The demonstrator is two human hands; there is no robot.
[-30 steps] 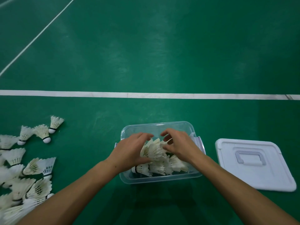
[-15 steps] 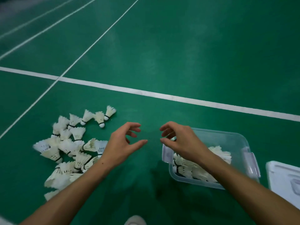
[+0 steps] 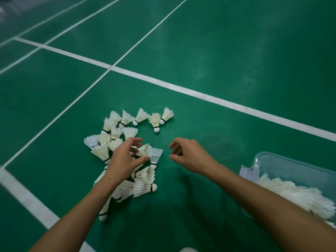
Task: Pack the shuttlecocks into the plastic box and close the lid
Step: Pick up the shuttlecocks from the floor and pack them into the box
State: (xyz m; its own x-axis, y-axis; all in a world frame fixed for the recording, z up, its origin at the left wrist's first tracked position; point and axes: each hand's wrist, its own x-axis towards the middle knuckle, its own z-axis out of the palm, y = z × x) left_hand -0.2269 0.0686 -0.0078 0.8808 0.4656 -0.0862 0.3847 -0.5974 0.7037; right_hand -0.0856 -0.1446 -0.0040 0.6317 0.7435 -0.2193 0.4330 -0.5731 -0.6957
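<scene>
While a good many shuttlecocks (image 3: 127,153) lie scattered in a loose heap on the green court floor (image 3: 218,51), the task looks only partly done: the plastic box (image 3: 298,170) at the right edge already holds a layer of white feathers, yet it stands open and no lid shows in view. The left hand (image 3: 125,160) hovers over the middle of the heap, fingers spread and curved, the thumb touching or just beside the skirt of one upright shuttlecock (image 3: 155,155); it does not plainly grip anything. The right hand (image 3: 189,155) hangs above bare floor just beside the heap, fingers loosely curled and apart, holding nothing. By my reckoning more than a dozen pieces remain to be gathered and carried across to the box, and closing the lid comes after that.
</scene>
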